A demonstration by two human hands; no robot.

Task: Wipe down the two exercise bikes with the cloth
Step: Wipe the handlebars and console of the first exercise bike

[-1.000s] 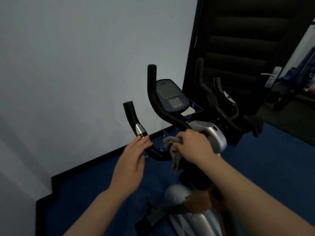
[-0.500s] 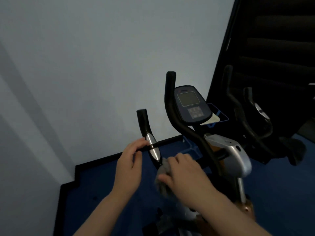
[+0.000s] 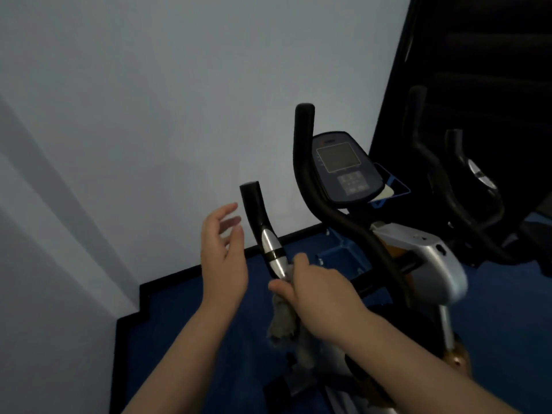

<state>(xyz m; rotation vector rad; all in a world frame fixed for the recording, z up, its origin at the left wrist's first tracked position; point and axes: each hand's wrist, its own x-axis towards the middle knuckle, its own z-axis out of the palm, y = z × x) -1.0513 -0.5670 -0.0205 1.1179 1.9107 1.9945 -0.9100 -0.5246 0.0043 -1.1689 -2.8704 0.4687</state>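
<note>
The near exercise bike has a silver body, black handlebars and a console with a screen. Its left handle is black with a silver sensor band. My right hand grips a grey cloth wrapped around the lower end of that handle, just under the silver band; the cloth's loose end hangs down. My left hand hovers just left of the handle, fingers relaxed and spread, touching nothing. A second bike, black, stands behind on the right, partly lost in shadow.
A pale wall stands close on the left and ahead. Blue floor with a black skirting strip runs below it. A dark panel fills the upper right behind the second bike.
My left hand has let go of the handle and drawn back to the left. My right hand has slid the cloth up the left handle toward the silver band. The view has shifted left.
</note>
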